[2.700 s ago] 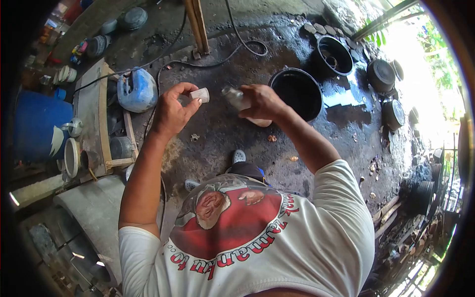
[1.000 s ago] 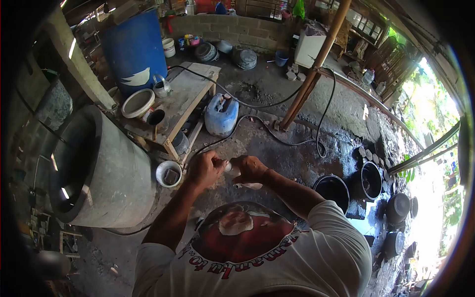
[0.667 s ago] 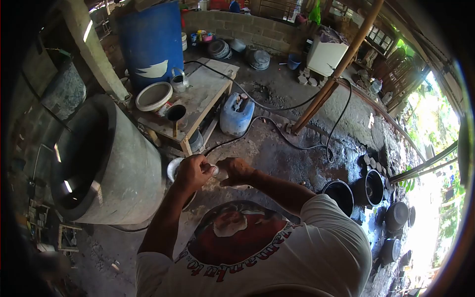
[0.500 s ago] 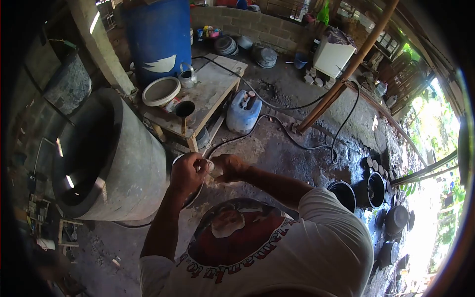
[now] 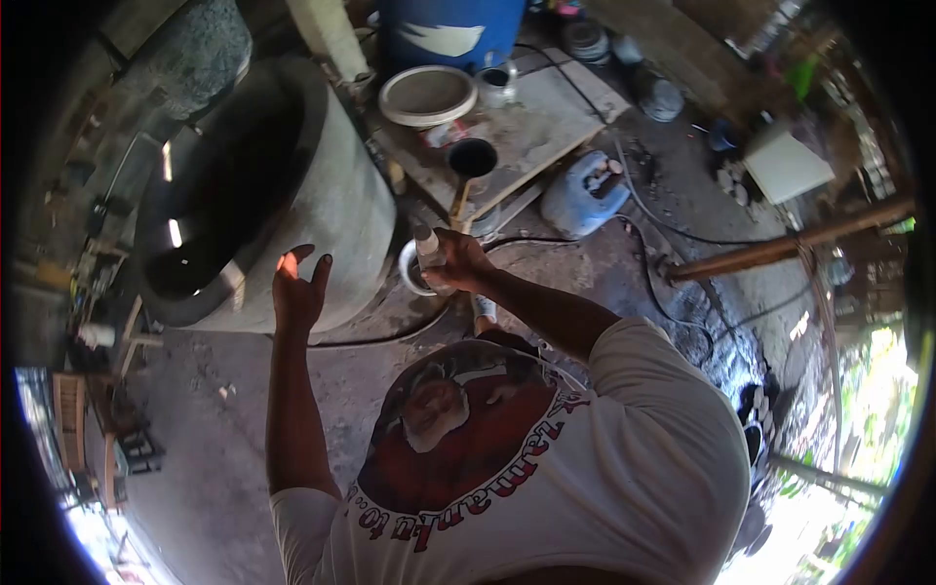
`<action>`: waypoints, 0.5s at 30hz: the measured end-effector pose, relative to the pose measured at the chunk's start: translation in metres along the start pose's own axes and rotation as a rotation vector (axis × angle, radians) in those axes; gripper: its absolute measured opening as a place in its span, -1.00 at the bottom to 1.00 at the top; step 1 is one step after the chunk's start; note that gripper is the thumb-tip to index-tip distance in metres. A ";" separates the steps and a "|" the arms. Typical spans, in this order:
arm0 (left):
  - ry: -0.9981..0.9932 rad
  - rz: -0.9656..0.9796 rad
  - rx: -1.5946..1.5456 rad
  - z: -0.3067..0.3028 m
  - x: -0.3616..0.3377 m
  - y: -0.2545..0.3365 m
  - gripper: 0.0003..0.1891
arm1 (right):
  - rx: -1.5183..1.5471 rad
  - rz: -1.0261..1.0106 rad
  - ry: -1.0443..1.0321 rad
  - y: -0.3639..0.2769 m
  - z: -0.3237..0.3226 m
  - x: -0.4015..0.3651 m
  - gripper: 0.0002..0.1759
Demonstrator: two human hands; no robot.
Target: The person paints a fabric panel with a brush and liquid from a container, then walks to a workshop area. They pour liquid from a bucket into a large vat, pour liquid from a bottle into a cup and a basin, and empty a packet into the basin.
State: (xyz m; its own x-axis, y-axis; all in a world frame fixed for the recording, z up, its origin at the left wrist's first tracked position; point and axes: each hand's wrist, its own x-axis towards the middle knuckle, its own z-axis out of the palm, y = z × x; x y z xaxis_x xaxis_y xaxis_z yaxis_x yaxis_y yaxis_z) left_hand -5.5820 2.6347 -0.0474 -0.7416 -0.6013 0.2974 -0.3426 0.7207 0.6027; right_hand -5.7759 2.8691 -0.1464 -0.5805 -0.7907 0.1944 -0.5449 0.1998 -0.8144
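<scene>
My right hand (image 5: 462, 261) is wrapped round a pale, narrow-necked bottle (image 5: 426, 244), its neck pointing up and away from me. Most of the bottle's body is hidden by my fingers. Below it, on the floor, stands a white bucket (image 5: 410, 277), partly covered by the hand and bottle. My left hand (image 5: 299, 291) is raised in front of the large grey concrete tank (image 5: 353, 210), thumb and fingers apart, and nothing can be seen in it.
Beyond my hands is a low wooden table (image 5: 575, 97) with a round pale lid (image 5: 427, 96), a metal pitcher (image 5: 499, 88) and a dark-mouthed funnel (image 5: 472, 158). A blue jerrycan (image 5: 585, 195) stands beside it. A black hose (image 5: 380, 343) runs across the floor.
My left hand has let go of the bottle's top and moved left, its fingers spreading. My right hand keeps hold of the bottle. The camera view has turned and shifted left.
</scene>
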 end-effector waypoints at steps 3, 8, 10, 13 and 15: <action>-0.004 -0.106 0.025 0.007 0.028 -0.041 -0.56 | 0.063 0.027 -0.057 0.029 0.021 0.048 -0.29; -0.052 -0.006 0.386 0.040 0.100 -0.085 -0.18 | 0.058 0.280 -0.080 0.103 0.082 0.128 -0.21; -0.034 -0.047 0.603 0.063 0.124 -0.108 -0.17 | 0.086 0.354 -0.022 0.124 0.102 0.160 -0.20; -0.032 -0.176 0.705 0.074 0.154 -0.123 -0.13 | 0.121 0.511 0.085 0.167 0.136 0.197 -0.23; -0.063 -0.279 0.603 0.074 0.170 -0.128 -0.11 | -0.029 0.601 0.130 0.171 0.141 0.222 -0.29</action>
State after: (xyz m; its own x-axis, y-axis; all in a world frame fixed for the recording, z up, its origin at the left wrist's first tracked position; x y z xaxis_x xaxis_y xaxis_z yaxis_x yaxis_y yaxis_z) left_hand -5.7067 2.4658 -0.1289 -0.6042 -0.7852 0.1356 -0.7757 0.6185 0.1253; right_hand -5.9123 2.6463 -0.3202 -0.8592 -0.4582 -0.2278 -0.1142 0.6057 -0.7875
